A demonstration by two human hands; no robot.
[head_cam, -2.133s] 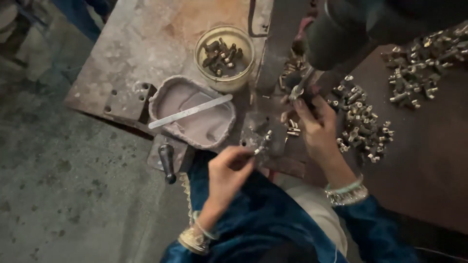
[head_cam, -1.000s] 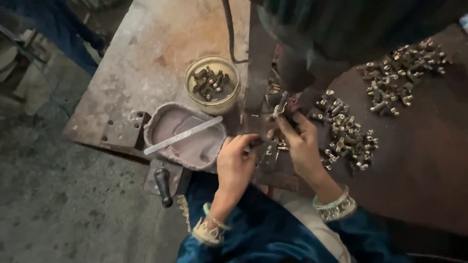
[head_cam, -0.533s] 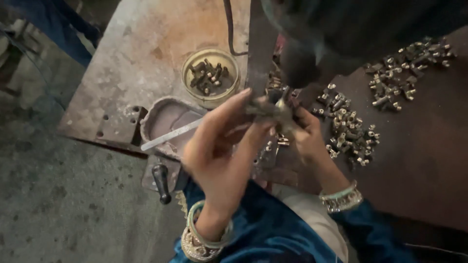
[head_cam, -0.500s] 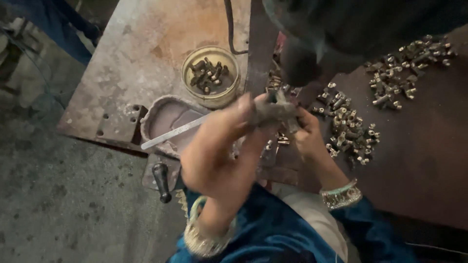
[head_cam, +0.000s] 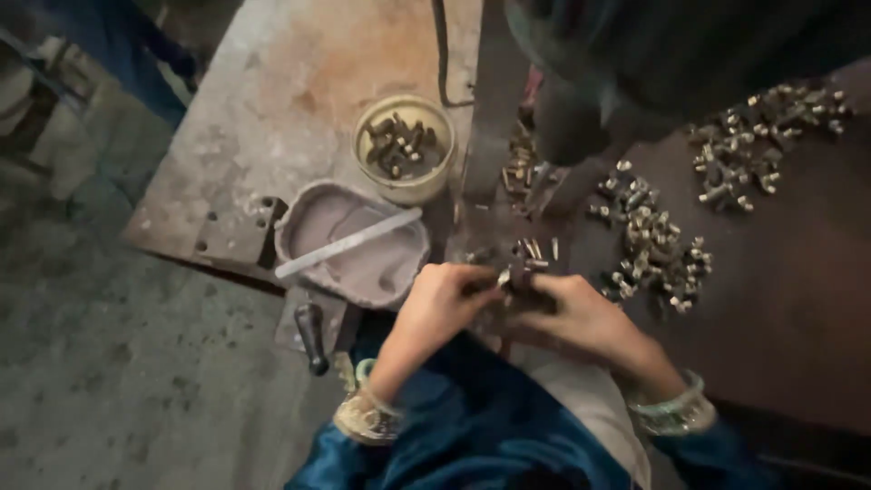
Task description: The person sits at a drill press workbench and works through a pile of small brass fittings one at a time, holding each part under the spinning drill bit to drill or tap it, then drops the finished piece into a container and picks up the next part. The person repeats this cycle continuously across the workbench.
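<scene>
Small metal fitting [head_cam: 515, 277]: a short, dull, brassy-grey piece, pinched between both hands at the near edge of the workbench [head_cam: 272, 109], just right of the shallow pink tray [head_cam: 363, 263]. Its exact shape is blurred. The left hand [head_cam: 445, 304] has its fingers curled narrow around the piece from the left; the right hand [head_cam: 581, 318] closes on it from the right, fingertips meeting the left hand's. Both wrists wear bangles.

Measured from the tray: a pale flat stick [head_cam: 349, 242] lies slantwise across it; the round tub of dark fittings [head_cam: 404, 150] stands just behind it; a dark handled tool [head_cam: 311, 338] hangs off the bench edge just in front. A few loose fittings [head_cam: 535, 249] lie just beyond the hands. Farther right of the tray lies a heap of fittings [head_cam: 653, 249], and well beyond that a second heap [head_cam: 762, 141] on the dark surface.

Half a second earlier the left hand was raised high toward the camera, covering part of the tray; now it has dropped to bench level, and both hands sit lower and closer to the body, joined on the piece.
</scene>
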